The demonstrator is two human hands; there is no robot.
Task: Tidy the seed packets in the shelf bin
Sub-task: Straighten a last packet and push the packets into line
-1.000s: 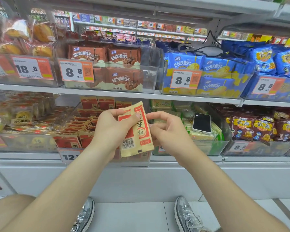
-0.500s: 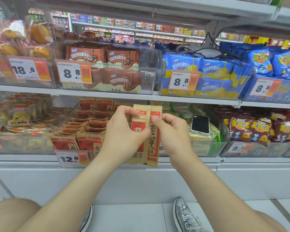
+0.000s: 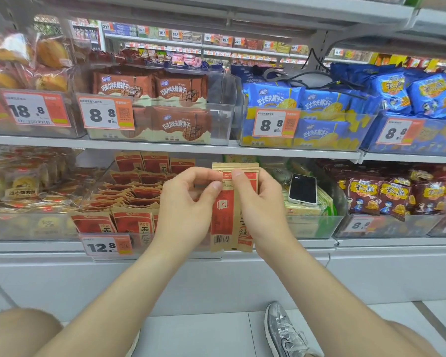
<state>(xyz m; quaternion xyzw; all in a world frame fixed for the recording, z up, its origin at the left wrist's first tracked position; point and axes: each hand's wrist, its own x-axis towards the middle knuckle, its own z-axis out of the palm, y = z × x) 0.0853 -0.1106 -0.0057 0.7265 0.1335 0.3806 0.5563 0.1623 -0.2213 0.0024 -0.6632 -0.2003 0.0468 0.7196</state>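
Phone (image 3: 302,188) on packets, right of seed-packet bin (image 3: 98,186).

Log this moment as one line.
left hand: pinches held seed packets | right hand: grips them too | packets: upright, before shelf bin | phone: lying in neighbouring bin

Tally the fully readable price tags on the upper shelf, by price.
18.8 tag: 1
8.8 tags: 3
Total: 4
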